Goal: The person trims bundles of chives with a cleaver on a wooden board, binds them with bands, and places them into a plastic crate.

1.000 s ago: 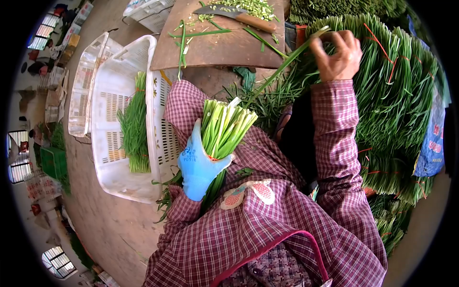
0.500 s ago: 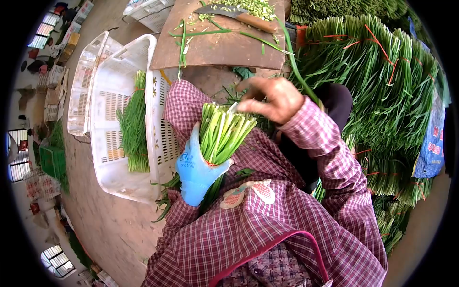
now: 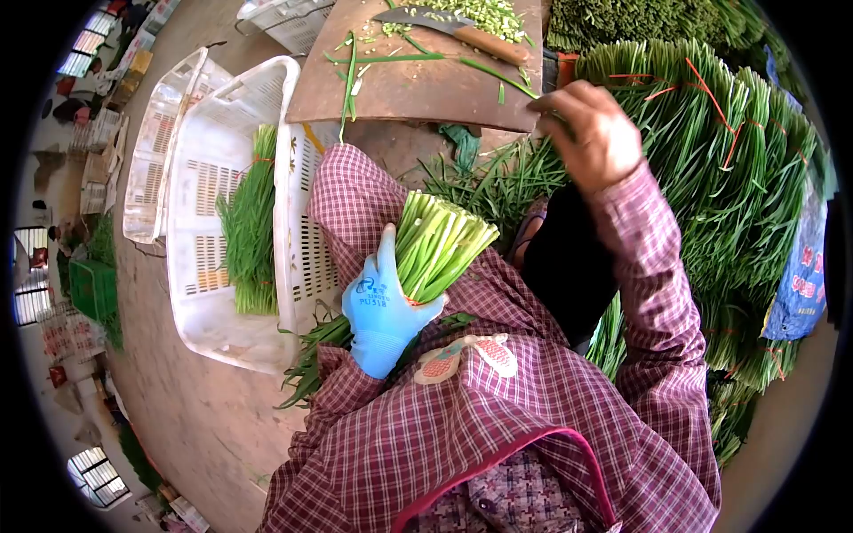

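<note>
Garlic-chive bundle (image 3: 447, 247), lower part hidden, tilts above the lap (image 3: 511, 293), gloved left hand (image 3: 382, 311) wrapped firmly around it. The right hand (image 3: 586, 133), blurred, half curls by the chopping board's (image 3: 418, 93) near right corner; whether it pinches anything, I cannot tell. One knife (image 3: 489, 41) shows.

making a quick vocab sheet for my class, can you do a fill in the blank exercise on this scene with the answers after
1. The left hand grips the stalks while wearing a blue ____.
2. Chopped green bits lie on the board beside a wooden-handled ____.
3. The crate holding more greens is coloured ____.

Missing words: glove; knife; white
</note>
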The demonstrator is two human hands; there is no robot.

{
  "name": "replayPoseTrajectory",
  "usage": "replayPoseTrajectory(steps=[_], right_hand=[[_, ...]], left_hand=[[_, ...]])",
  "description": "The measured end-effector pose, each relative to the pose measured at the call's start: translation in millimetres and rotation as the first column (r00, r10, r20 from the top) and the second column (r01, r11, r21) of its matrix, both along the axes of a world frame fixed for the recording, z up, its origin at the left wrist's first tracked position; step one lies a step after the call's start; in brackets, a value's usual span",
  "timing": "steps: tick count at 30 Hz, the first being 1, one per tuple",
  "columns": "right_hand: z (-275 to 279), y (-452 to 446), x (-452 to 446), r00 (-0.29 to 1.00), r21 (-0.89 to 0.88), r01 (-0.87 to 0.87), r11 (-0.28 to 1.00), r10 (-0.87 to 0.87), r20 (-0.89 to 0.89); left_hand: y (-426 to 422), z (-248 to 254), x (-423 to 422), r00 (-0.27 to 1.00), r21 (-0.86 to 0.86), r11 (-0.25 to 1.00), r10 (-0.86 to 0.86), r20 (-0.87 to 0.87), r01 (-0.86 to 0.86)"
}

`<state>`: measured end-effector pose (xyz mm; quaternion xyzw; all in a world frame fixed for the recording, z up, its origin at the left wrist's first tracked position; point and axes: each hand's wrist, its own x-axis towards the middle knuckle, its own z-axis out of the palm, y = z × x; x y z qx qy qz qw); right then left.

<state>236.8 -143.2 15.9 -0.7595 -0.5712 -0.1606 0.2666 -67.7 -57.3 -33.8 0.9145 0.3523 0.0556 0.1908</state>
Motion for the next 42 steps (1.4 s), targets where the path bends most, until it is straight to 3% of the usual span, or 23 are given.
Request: replayPoseTrajectory(steps=[1,2,3,5,8,10,15,18,20,23,25,27,30,32,33,35,36,40,42], right_hand=[[-3.3,8.8,-18.7,0.981,0.058,-0.143,0.988,0.149,-0.122],[4.7,15.3,-41.4,0.961,0.096,-0.244,0.965,0.254,-0.111],[7.3,21.9,-59.9,0.956,-0.038,-0.253,0.967,0.244,-0.16],[-1.7,34.9,-82.6,0.93,-0.135,-0.336,0.932,0.305,-0.205],[-11.6,50.1,-98.2,0.933,-0.292,-0.358,0.887,0.331,-0.138],[-12.1,58.6,-100.1,0.886,-0.556,-0.464,0.689,0.369,-0.282],[-2.0,61.5,-96.3,0.883,-0.568,-0.464,0.68,0.405,-0.237],[33.4,57.4,-66.2,0.984,-0.675,-0.155,0.722,0.171,-0.044],[54.1,45.3,-36.3,0.998,-0.612,0.061,0.789,-0.063,0.018],[49.0,14.4,20.9,0.935,-0.465,0.348,0.814,-0.269,0.23],[40.3,-8.5,56.2,0.839,-0.419,0.538,0.732,-0.417,0.35],[13.8,-28.9,82.7,0.833,-0.391,0.55,0.738,-0.448,0.325],[-17.4,-25.8,54.1,0.891,-0.332,0.45,0.829,-0.395,0.223],[-38.2,-10.9,-1.1,0.997,-0.239,0.079,0.968,-0.073,0.036],[-44.8,-4.1,-30.2,0.994,-0.163,-0.109,0.981,0.104,-0.04],[-27.7,3.7,-81.2,0.941,-0.121,-0.321,0.939,0.302,-0.151],[-17.7,4.4,-93.3,0.946,-0.228,-0.321,0.919,0.301,-0.12],[-25.7,11.7,-94.5,0.957,-0.207,-0.29,0.934,0.29,-0.03],[-24.9,8.7,-74.3,0.984,-0.287,-0.173,0.942,0.151,-0.096]], left_hand=[[-2.4,-0.8,0.1,1.0,0.04,0.999,-0.013,-0.021,0.014],[-4.8,1.0,0.6,0.998,0.048,0.999,-0.001,-0.056,0.004],[-6.5,2.4,1.7,0.998,0.046,0.999,0.002,-0.057,0.0],[-7.7,4.1,4.0,0.995,0.083,0.996,-0.001,-0.103,0.01],[-7.8,2.5,5.0,0.993,0.064,0.998,-0.003,-0.119,0.01],[-7.9,2.4,5.1,0.994,0.068,0.998,-0.007,-0.105,0.015],[-6.4,-0.7,4.7,0.994,0.052,0.998,-0.029,-0.104,0.035],[-3.0,2.5,3.0,0.99,-0.062,0.998,0.024,-0.14,-0.033],[-0.7,1.8,0.9,0.994,-0.096,0.994,0.037,-0.098,-0.047],[6.3,-1.4,-3.2,0.999,-0.134,0.99,0.045,0.029,-0.041],[8.0,4.3,-2.0,0.998,-0.155,0.986,0.067,0.009,-0.065],[7.8,6.0,-0.7,0.998,-0.159,0.985,0.066,-0.003,-0.065],[7.3,6.8,3.0,0.998,-0.145,0.988,0.059,-0.012,-0.06],[6.3,7.8,4.4,0.998,-0.15,0.987,0.057,-0.025,-0.06],[5.8,8.1,5.0,0.998,-0.156,0.986,0.056,-0.034,-0.06],[4.0,8.8,5.9,0.998,-0.152,0.986,0.056,-0.038,-0.062],[3.2,9.1,6.1,0.997,-0.151,0.986,0.061,-0.039,-0.067],[1.9,10.1,6.9,0.995,-0.147,0.986,0.072,-0.075,-0.082],[4.6,6.5,3.9,0.997,-0.165,0.984,0.064,-0.041,-0.07]])
